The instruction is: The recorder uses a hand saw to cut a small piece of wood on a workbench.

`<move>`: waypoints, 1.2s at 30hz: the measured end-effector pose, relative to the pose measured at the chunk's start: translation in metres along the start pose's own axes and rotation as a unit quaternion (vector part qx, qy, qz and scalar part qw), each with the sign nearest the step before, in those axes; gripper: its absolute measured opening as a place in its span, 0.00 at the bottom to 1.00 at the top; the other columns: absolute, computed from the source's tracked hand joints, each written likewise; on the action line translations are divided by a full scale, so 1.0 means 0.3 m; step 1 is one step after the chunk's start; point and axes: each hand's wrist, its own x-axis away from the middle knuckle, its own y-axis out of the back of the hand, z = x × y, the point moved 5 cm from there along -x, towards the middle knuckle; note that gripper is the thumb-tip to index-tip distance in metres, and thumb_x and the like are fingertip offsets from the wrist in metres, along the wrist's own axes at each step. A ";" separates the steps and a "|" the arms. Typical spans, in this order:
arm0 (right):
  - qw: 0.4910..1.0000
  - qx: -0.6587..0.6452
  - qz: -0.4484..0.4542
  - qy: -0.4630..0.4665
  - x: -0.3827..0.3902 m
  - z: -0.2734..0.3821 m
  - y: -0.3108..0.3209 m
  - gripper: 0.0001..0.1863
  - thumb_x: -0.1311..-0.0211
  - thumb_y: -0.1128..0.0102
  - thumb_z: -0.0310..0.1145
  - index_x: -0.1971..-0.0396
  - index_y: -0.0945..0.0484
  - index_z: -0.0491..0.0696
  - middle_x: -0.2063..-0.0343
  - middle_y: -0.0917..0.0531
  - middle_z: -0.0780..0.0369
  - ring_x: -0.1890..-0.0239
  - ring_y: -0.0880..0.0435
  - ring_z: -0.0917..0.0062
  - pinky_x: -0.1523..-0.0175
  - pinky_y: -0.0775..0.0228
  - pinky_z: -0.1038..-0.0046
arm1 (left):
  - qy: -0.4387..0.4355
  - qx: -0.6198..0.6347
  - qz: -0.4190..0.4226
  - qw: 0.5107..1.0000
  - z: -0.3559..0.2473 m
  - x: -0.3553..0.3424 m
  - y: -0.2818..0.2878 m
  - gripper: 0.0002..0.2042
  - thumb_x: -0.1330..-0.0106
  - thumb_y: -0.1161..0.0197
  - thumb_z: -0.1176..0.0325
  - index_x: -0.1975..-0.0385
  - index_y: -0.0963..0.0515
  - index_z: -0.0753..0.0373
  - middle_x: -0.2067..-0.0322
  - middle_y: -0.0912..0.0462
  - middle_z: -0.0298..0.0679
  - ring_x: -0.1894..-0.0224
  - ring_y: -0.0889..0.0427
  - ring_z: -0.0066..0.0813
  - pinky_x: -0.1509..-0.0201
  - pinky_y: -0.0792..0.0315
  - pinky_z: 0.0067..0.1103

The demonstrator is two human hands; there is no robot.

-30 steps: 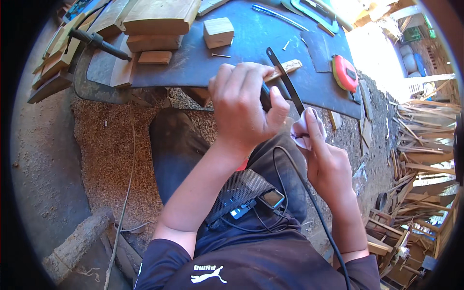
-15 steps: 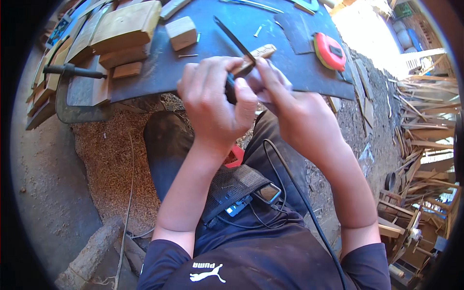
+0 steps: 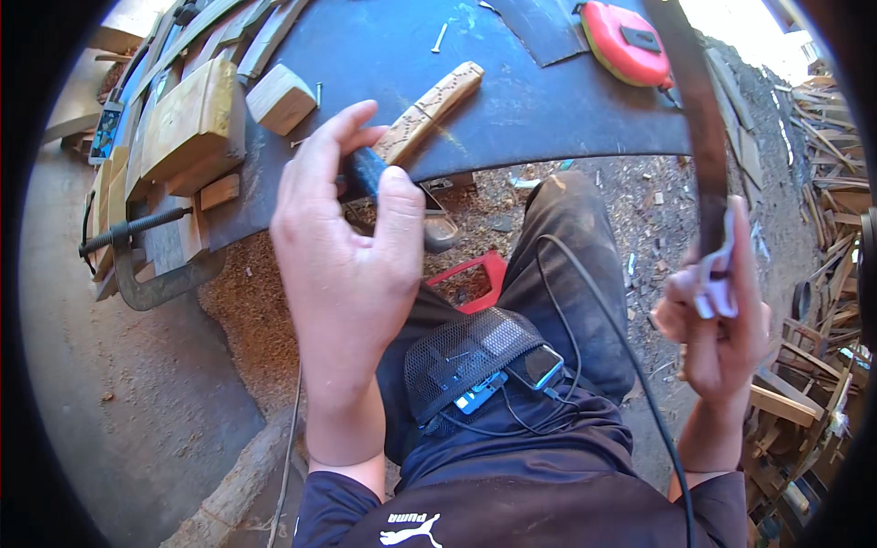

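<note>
My right hand (image 3: 717, 320) is raised at the right and closed round the lower end of a long dark metal blade (image 3: 702, 119), where a pale wrapping (image 3: 716, 274) shows. The blade stands almost upright and is blurred. My left hand (image 3: 352, 247) is at the near edge of the table, fingers and thumb curled around a dark blue clamp-like tool (image 3: 368, 171). Its rounded metal end shows below the edge, and the hand hides much of it. Beside my fingertips a narrow wooden strip (image 3: 432, 111) with dark marks along it lies slanting on the table.
On the dark blue table (image 3: 548, 119) are a red tape measure (image 3: 628, 44), a nail (image 3: 439, 38), a wooden block (image 3: 281, 100) and a dark flat sheet (image 3: 541, 27). A metal G-clamp (image 3: 137, 265) and stacked wood (image 3: 190, 123) occupy its left edge. A cable (image 3: 603, 320) crosses my lap.
My right hand has lifted the blade off the wooden strip and carried it far to the right. My left hand has shifted left in the picture, and the strip is now more exposed.
</note>
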 end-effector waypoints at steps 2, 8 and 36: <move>0.997 -0.018 0.068 0.033 -0.017 -0.008 -0.065 0.42 0.51 0.47 0.12 0.29 0.37 0.36 0.71 0.14 0.58 0.74 0.15 0.76 0.65 0.22 0.75 | 0.028 -0.036 0.029 0.999 -0.032 -0.005 0.025 0.17 0.34 0.39 0.70 0.46 0.20 0.67 0.55 0.16 0.42 0.54 0.20 0.28 0.46 0.29 0.22; 0.988 -0.085 0.119 0.046 -0.024 -0.095 -0.106 0.36 0.42 0.48 0.18 0.29 0.37 0.36 0.71 0.16 0.60 0.75 0.18 0.80 0.67 0.26 0.79 | -0.021 -0.200 0.095 0.975 -0.095 -0.024 0.012 0.13 0.32 0.38 0.72 0.50 0.19 0.68 0.60 0.17 0.37 0.56 0.21 0.24 0.48 0.29 0.20; 0.981 0.044 0.110 0.155 -0.206 0.147 -0.349 0.32 0.42 0.45 0.15 0.34 0.27 0.46 0.71 0.16 0.47 0.69 0.15 0.52 0.63 0.24 0.60 | 0.007 -0.209 0.035 0.977 -0.062 -0.076 -0.011 0.14 0.35 0.35 0.69 0.52 0.15 0.68 0.61 0.11 0.48 0.54 0.13 0.35 0.42 0.26 0.28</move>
